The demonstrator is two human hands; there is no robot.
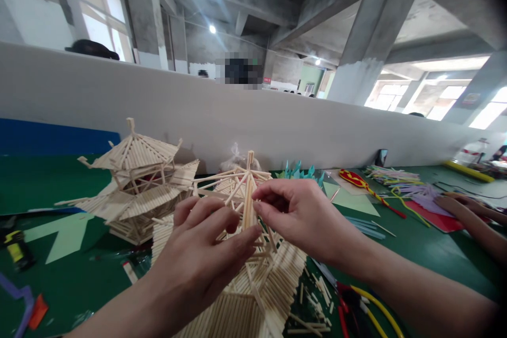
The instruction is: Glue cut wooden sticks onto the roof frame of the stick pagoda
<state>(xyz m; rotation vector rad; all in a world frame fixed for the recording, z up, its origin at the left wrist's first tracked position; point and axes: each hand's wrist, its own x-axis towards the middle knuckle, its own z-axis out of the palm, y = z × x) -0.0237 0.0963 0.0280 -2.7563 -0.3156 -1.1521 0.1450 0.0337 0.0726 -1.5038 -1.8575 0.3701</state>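
A pagoda model of thin wooden sticks (237,317) stands in front of me, its upper roof only partly covered with sticks around an upright post. My left hand (206,243) lies over the left side of that roof, fingers curled and thumb along the lower ends of several roof sticks (249,206), gripping them. From the right, my right hand (293,211) pinches thumb and forefinger together at the edge of the same row of sticks. What sits between those fingertips is mostly hidden. Behind on the left stands another stick pagoda (134,179) with a covered roof.
Short stick offcuts (317,296) and yellow-handled pliers (372,306) lie at right front. A yellow-black cutter (18,251) is at left. Teal folded paper (301,170), paper strips (400,182) and another person's hands (459,206) are farther right. A white partition (190,103) runs behind.
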